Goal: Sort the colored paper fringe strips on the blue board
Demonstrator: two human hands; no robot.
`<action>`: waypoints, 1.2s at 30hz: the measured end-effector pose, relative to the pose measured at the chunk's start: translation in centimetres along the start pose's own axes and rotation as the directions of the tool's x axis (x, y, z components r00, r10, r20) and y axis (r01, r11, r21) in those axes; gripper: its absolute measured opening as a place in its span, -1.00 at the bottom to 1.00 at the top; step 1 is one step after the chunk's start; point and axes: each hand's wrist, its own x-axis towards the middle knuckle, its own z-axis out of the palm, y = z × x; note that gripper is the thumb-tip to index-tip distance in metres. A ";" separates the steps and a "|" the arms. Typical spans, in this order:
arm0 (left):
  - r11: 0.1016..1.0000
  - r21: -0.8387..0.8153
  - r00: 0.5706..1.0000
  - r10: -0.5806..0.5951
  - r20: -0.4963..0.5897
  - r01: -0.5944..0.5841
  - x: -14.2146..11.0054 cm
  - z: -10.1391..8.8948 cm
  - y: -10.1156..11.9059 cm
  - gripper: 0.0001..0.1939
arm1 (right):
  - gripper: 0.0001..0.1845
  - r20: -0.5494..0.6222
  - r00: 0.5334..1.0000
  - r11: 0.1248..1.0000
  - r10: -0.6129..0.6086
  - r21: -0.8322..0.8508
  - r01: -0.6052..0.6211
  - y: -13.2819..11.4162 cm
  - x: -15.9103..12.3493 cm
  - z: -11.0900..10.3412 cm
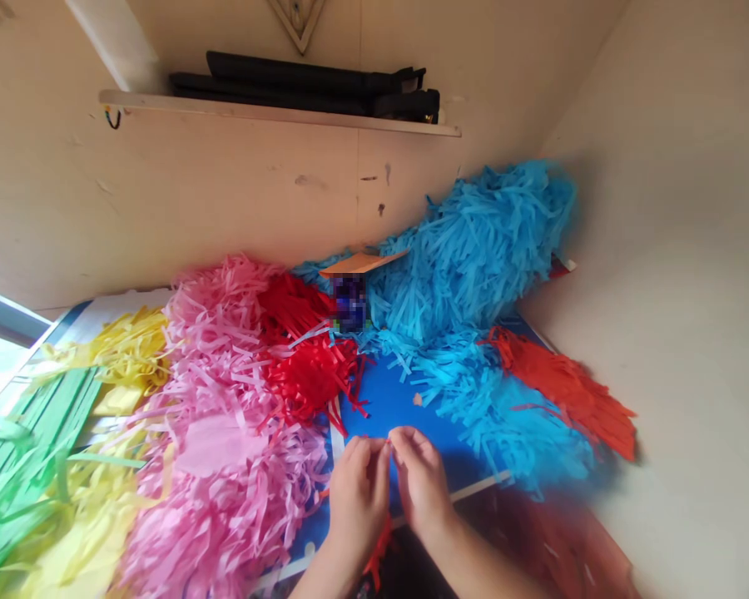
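Note:
My left hand [360, 487] and my right hand [419, 478] meet fingertip to fingertip above the front edge of a blue table [384, 383]. Both are closed in a pinch; whatever lies between the fingertips is too small to name. Below them, partly hidden by my wrists, hangs some red-orange fringed paper [382, 545]. Red fringed paper [312, 374] lies just beyond my left hand. To its left spreads a large heap of pink fringed paper [225, 449]. Blue fringed paper [474, 391] runs along the right side of the table, beyond my right hand.
A tall blue fringe pile [493, 241] leans against the wall, and orange-red fringe [567, 383] lies at the right. Yellow strips [128, 349] and green strips [50, 433] cover the left end. A shelf [275, 114] holding black cases [305, 87] juts from the wall.

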 end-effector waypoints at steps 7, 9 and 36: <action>0.996 -0.045 0.996 -0.079 0.047 0.081 0.2 -0.2 0.3 -0.75 | -0.59 -0.001 1.000 1.000 -0.002 0.000 0.002 0.0 0.1 -0.3; 1.000 -0.017 0.999 -0.014 0.031 0.015 0.2 -0.2 0.1 -0.77 | -0.61 0.006 0.999 0.996 -0.050 -0.079 0.050 0.0 0.0 -0.4; 0.997 -0.038 0.998 0.067 0.012 -0.066 -1.3 -0.9 -0.5 -0.82 | -0.68 0.225 0.973 0.974 -0.059 -0.202 0.106 -1.0 -0.3 -1.4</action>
